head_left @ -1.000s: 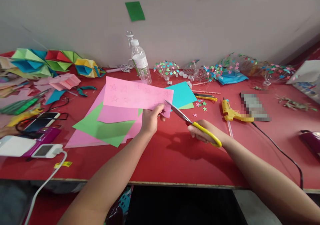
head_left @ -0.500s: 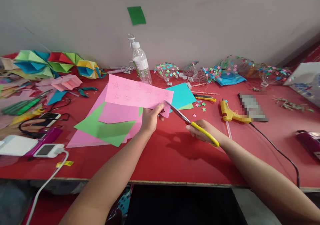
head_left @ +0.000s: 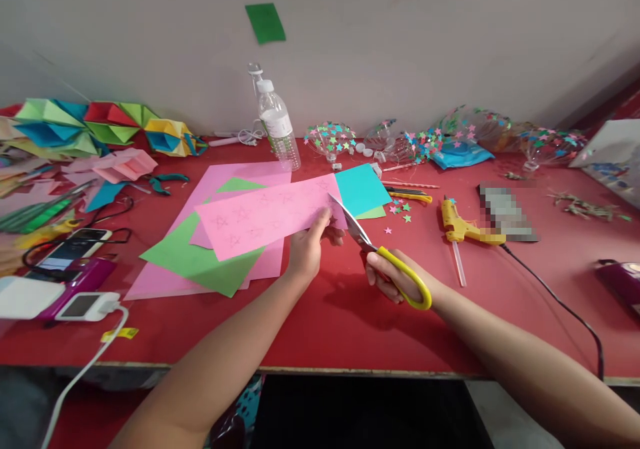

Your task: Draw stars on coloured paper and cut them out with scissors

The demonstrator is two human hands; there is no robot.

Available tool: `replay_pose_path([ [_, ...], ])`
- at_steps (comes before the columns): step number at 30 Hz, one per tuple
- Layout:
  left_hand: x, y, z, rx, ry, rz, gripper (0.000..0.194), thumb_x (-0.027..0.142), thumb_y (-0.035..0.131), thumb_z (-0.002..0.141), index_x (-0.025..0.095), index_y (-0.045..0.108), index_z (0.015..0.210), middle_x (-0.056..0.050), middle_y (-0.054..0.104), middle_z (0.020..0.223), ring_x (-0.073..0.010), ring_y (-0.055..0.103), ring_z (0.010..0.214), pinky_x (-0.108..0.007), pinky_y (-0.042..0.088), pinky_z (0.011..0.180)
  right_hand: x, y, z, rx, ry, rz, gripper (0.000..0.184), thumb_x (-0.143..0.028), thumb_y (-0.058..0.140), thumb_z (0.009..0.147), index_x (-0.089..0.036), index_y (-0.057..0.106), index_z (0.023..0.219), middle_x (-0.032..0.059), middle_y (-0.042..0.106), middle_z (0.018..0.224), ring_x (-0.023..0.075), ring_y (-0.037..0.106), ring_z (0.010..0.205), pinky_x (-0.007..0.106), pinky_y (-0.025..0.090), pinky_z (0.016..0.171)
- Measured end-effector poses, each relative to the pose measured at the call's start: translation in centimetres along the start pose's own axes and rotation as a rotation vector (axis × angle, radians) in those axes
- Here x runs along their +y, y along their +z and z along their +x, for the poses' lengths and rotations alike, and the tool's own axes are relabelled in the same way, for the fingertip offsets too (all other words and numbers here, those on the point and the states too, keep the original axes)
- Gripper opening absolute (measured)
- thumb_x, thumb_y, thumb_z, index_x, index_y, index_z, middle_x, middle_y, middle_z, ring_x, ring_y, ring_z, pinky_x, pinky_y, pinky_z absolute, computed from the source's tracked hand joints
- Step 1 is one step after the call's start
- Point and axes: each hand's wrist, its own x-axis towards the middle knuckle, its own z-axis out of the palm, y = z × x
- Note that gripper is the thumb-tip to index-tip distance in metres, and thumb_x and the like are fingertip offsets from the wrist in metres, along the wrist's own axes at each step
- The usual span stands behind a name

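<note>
My left hand [head_left: 309, 246] pinches a long strip of pink paper [head_left: 260, 214] near its right end, the thumb on top. Rows of stars are drawn on the strip in thin lines. In my right hand [head_left: 393, 276] is a pair of scissors [head_left: 356, 228] with yellow handles, its blades pointing up and left. The blade tips meet the strip's right end, just beside my left thumb. Under the strip lie green paper [head_left: 200, 266] and larger pink sheets [head_left: 165, 262]. A blue sheet [head_left: 363, 189] lies behind the blades.
Small cut stars [head_left: 400, 208] lie near a yellow cutter [head_left: 413, 196]. A yellow glue gun [head_left: 467, 229] with a cord rests at right. Plastic bottles [head_left: 279, 126] stand at the back. Folded paper shapes [head_left: 75, 126], a phone [head_left: 75, 249] and a white cable [head_left: 107, 349] occupy the left.
The pink strip has turned, its left end swinging down and its right end rising. The scissors' handles have dropped lower and their blades have spread wider. The view has shifted slightly.
</note>
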Motion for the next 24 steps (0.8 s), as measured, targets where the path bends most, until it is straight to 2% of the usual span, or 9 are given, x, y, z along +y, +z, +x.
replay_pose_path([
  [10, -0.4, 0.2, -0.3, 0.019, -0.031, 0.106, 0.043, 0.059, 0.065, 0.084, 0.018, 0.063, 0.072, -0.002, 0.066, 0.060, -0.0123, 0.061, 0.048, -0.025, 0.050, 0.051, -0.5, 1.7, -0.3, 0.090, 0.043, 0.021, 0.062, -0.078, 0.045, 0.085, -0.020, 0.049, 0.064, -0.0083, 0.037, 0.032, 0.0063, 0.031, 0.028, 0.021, 0.027, 0.036],
  [16, -0.1, 0.3, -0.5, -0.010, -0.028, 0.145, 0.050, 0.063, 0.062, 0.084, 0.017, 0.063, 0.066, -0.004, 0.067, 0.061, -0.0128, 0.062, 0.051, -0.025, 0.050, 0.053, -1.1, 1.9, -0.4, 0.121, 0.082, 0.009, 0.065, -0.083, 0.047, 0.080, -0.021, 0.046, 0.061, -0.0076, 0.037, 0.032, 0.0067, 0.032, 0.028, 0.022, 0.028, 0.035],
  [24, -0.2, 0.2, -0.2, -0.015, -0.010, 0.141, 0.047, 0.062, 0.062, 0.085, 0.018, 0.064, 0.068, -0.003, 0.067, 0.061, -0.0124, 0.061, 0.050, -0.025, 0.049, 0.052, -1.7, 1.8, -0.5, 0.157, 0.092, -0.027, 0.066, -0.084, 0.050, 0.075, -0.022, 0.043, 0.058, -0.0076, 0.037, 0.032, 0.0062, 0.032, 0.028, 0.022, 0.027, 0.034],
])
